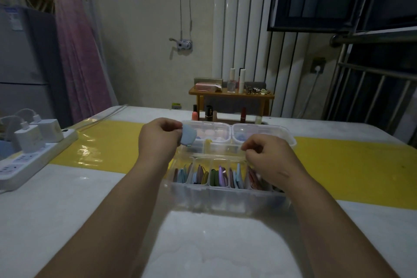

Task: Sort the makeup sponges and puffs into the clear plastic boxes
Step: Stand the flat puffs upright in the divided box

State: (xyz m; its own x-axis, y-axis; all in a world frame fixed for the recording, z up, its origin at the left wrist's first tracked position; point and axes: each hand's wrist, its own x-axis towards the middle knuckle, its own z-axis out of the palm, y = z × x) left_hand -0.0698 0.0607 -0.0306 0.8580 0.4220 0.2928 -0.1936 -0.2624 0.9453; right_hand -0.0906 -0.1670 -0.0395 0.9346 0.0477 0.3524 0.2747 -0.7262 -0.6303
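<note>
Left hand [158, 137]: pinches blue puff [188, 138] above table [67, 210]. Right hand [268, 156]: curled over divided box [225, 194]; grip unclear.

A white power strip [33, 160] is lying at the left edge of the bench [67, 210], with two white chargers [29, 140] sitting plugged into it. A yellow band [349, 165] is running across the bench. Lipsticks [243, 114] are standing along the bench's far edge. Behind the bench, a small wooden stand [232, 95] is carrying bottles [232, 81] and a pink box [206, 87]. Beyond the bench's left side, a pink dress [76, 52] is hanging beside a grey fridge [22, 63].
</note>
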